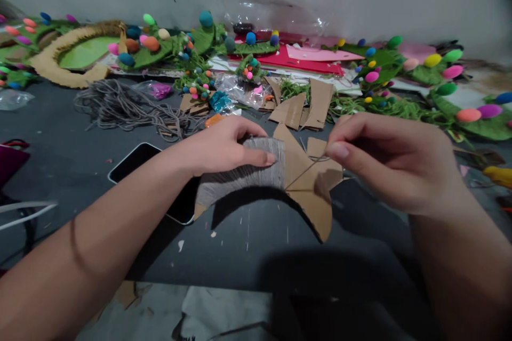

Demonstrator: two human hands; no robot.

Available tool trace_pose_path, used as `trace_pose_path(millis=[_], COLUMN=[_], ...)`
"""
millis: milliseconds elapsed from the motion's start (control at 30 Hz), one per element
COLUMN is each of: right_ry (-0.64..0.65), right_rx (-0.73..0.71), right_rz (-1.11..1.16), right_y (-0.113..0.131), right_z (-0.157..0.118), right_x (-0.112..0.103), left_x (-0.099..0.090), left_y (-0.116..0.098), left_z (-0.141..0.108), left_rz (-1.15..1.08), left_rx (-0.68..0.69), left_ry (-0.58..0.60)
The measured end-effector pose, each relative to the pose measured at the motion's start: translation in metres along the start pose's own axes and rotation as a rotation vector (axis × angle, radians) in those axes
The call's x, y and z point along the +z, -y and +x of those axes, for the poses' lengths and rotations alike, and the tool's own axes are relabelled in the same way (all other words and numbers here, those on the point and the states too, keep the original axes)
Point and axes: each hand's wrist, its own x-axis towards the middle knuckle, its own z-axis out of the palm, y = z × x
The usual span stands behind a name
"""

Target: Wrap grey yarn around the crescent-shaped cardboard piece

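Note:
A cardboard cutout (312, 192) with pointed ends lies over the dark table. Grey yarn (256, 176) is wrapped closely around its left and middle part, while the right part is bare cardboard. My left hand (228, 146) grips the wrapped part, thumb on top and fingers behind it. A single strand runs from the edge of the wrapping up to my right hand (376, 154), which pinches it between thumb and fingertips at the right. Under my left wrist lies a black phone (134, 162), partly hidden by the arm.
Loose grey yarn (120, 106) lies in a tangle at the back left. Cardboard scraps (320, 101), plastic wrap and green felt decorations (204, 40) with colourful balls line the wall. A beige ring (44, 66) is at the far left, and the table's edge (216, 287) is in front.

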Motion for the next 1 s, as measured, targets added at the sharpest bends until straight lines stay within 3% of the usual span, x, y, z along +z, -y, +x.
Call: trace_pose_path(millis=[167, 367, 833, 1000], right_ry=[-0.029, 0.004, 0.016, 0.016], right_rx=[-0.04, -0.055, 0.039, 0.069], right_rz=[-0.148, -0.224, -0.07, -0.018], right_y=[-0.015, -0.021, -0.019, -0.019], right_z=[0.008, 0.011, 0.012, 0.011], right_x=[0.006, 0.008, 0.018, 0.02], left_x=[0.0, 0.004, 0.009, 0.008], left_y=[-0.007, -0.008, -0.008, -0.008], left_z=[-0.004, -0.008, -0.009, -0.009], left_rz=[0.054, -0.119, -0.217, -0.247], left_rx=[0.145, 0.197, 0.221, 0.231], left_ry=[0.103, 0.149, 0.26, 0.236])
